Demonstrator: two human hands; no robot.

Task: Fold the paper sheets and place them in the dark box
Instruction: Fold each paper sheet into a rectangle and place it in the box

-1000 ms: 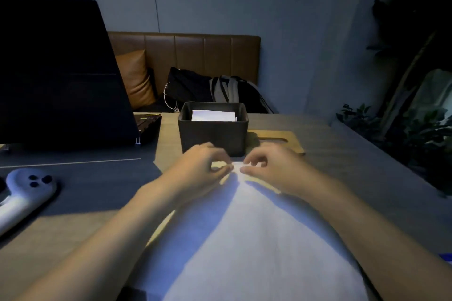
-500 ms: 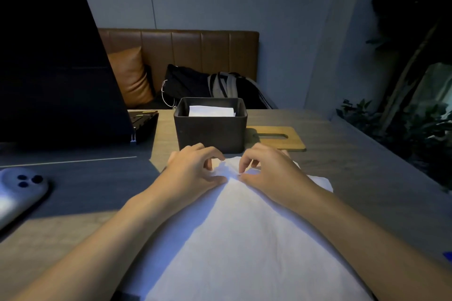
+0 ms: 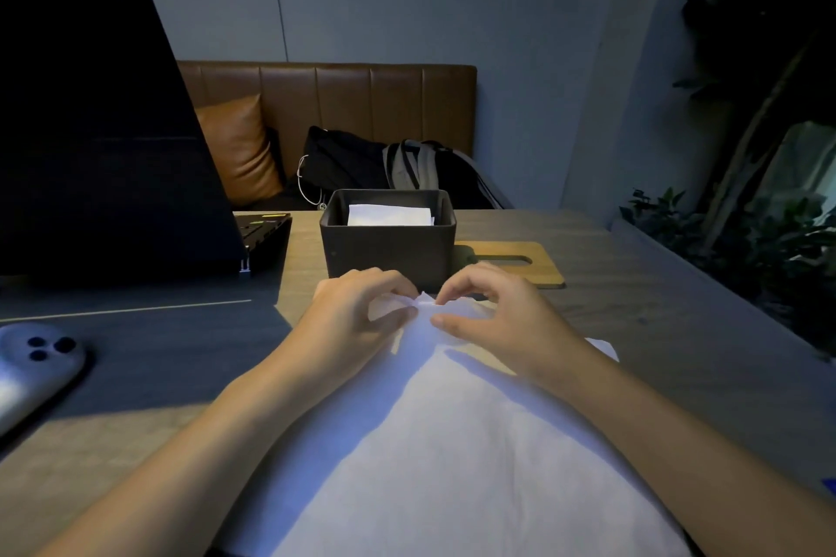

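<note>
Paper sheet (image 3: 452,457): flat on table (image 3: 678,330), far edge pinched by left hand (image 3: 357,317) and right hand (image 3: 493,317), fingertips nearly meeting. Dark box (image 3: 389,258): directly beyond both hands, about equally near each, already holding folded paper (image 3: 389,215).

paper sheet (image 3: 452,466) runs off the bottom edge; laptop (image 3: 90,140) cut off left
</note>
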